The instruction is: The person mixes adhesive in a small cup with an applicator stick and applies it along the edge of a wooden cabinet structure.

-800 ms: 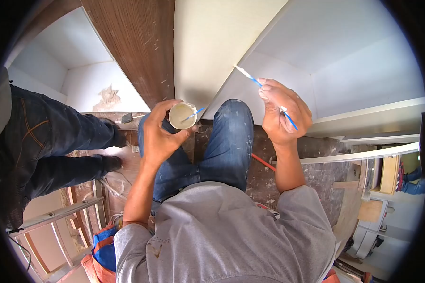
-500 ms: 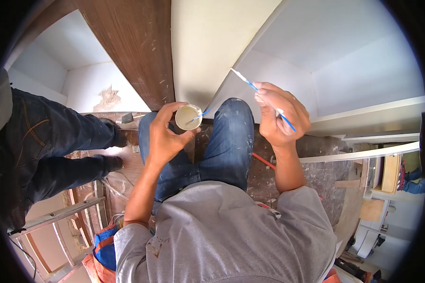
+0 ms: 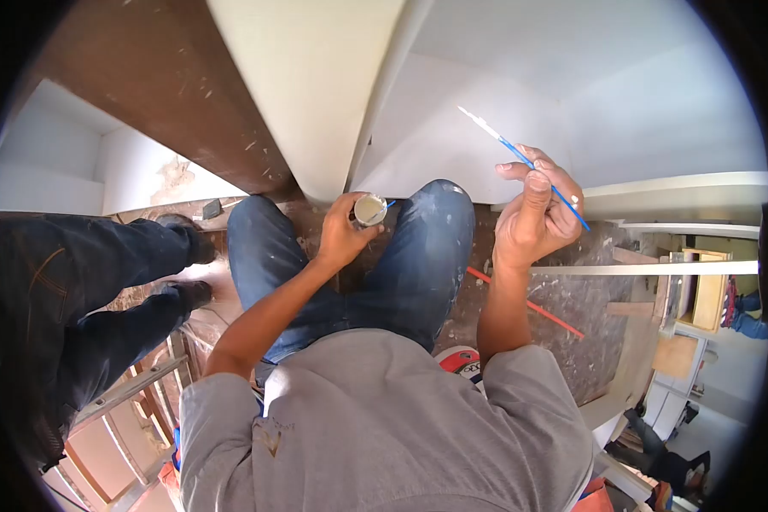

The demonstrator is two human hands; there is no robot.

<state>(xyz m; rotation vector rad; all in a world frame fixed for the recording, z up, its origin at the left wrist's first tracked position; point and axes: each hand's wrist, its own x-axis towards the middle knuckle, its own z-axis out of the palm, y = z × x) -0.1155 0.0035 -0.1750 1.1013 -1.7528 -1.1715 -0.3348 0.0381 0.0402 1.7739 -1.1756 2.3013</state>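
Observation:
Wrapped round a small cup of pale paint [image 3: 369,210], my left hand [image 3: 345,230] holds it between my knees. A bit of blue shows at the cup's right rim. My right hand [image 3: 539,207] grips a thin blue paintbrush [image 3: 514,148] between thumb and fingers, raised to the right of my knee. White paint coats the brush's tip, which points up and left and appears apart from any surface. Beyond it lies a white panelled recess [image 3: 452,119]. A cream-coloured panel [image 3: 311,77] stands ahead of my left hand.
A brown wooden panel [image 3: 162,85] rises at left. Another person's legs in dark jeans [image 3: 85,256] stand close on my left, near a ladder [image 3: 136,388]. On the floor lies a red strip [image 3: 555,319]. A white rail [image 3: 648,269] runs along the right.
My left hand and the cup have moved right and slightly down, and the cup looks smaller. My right hand has shifted right with the paintbrush. The view has turned a little.

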